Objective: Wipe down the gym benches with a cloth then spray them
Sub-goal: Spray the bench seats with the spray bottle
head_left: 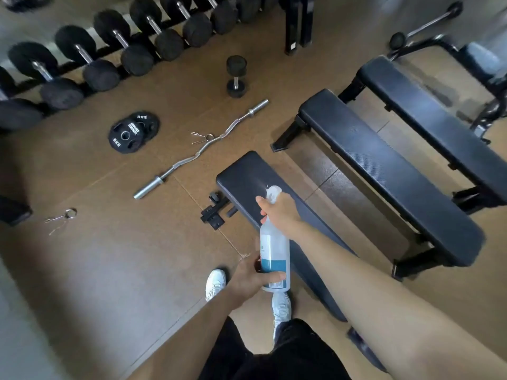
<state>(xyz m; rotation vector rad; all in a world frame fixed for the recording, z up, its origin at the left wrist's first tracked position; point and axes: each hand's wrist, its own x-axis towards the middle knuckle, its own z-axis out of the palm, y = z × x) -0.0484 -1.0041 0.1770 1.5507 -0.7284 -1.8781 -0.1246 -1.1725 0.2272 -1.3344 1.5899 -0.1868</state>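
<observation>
The person holds a spray bottle over the nearest bench. The right hand grips its trigger head, the left hand clasps its base. This looks like the spraying step; no cloth is visible. Next, I think, squeeze the trigger, then move right to the other 2 benches.

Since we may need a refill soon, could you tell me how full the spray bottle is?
Partly full: the spray bottle shows blue liquid only in its lower part, clear above. The left hand and label hide the exact level.
</observation>
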